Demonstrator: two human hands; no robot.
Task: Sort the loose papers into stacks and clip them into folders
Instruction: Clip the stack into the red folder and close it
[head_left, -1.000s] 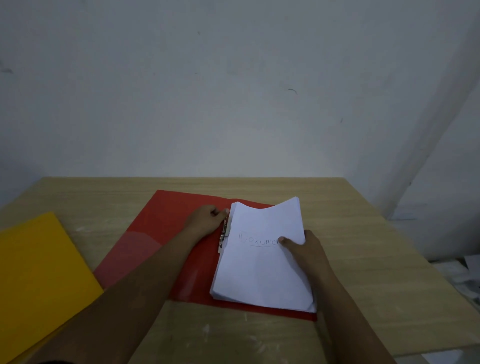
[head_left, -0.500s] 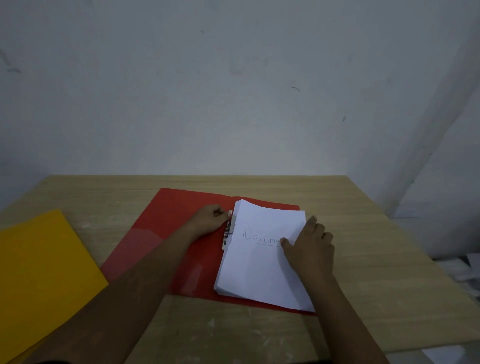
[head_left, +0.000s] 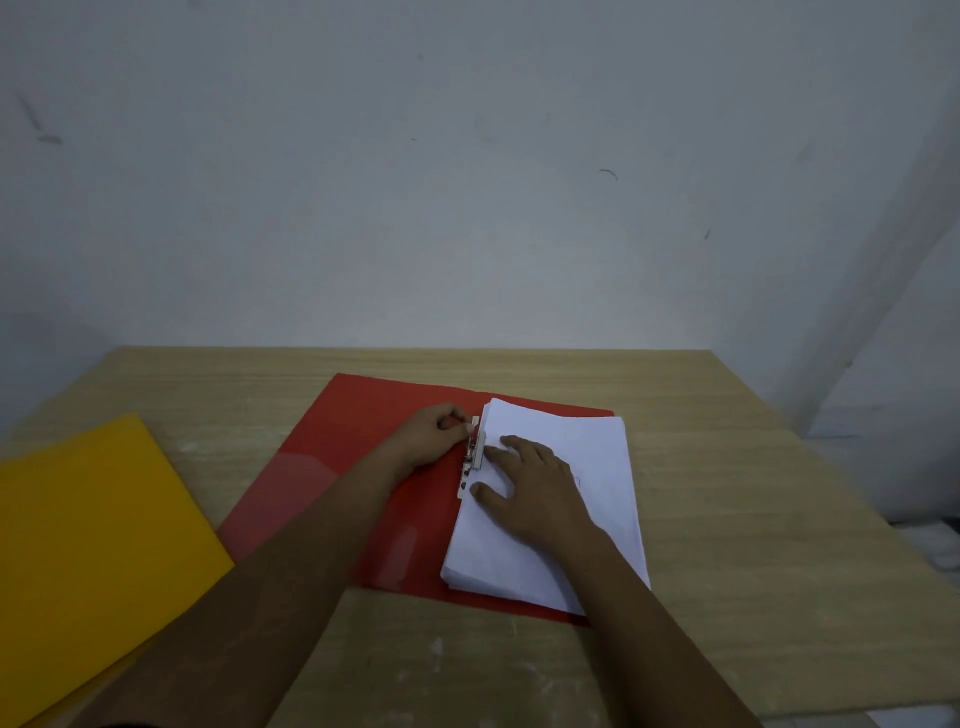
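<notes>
While pressing flat on the paper stack (head_left: 566, 467) at frame centre, right hand (head_left: 535, 488) fingers straight; left hand (head_left: 434, 436) pinching the clip (head_left: 474, 452) on the red folder (head_left: 363, 467).

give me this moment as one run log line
left hand: pinches metal clip | right hand: flat on paper stack | red folder: open | yellow folder: aside

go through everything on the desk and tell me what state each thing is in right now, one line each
red folder: open flat on the table.
paper stack: lying on the folder's right half, edge at the clip.
metal clip: at the folder's spine; open or shut cannot be told.
yellow folder: closed, flat at the left.
left hand: pinches the clip's top end.
right hand: flat, pressing the stack.
</notes>
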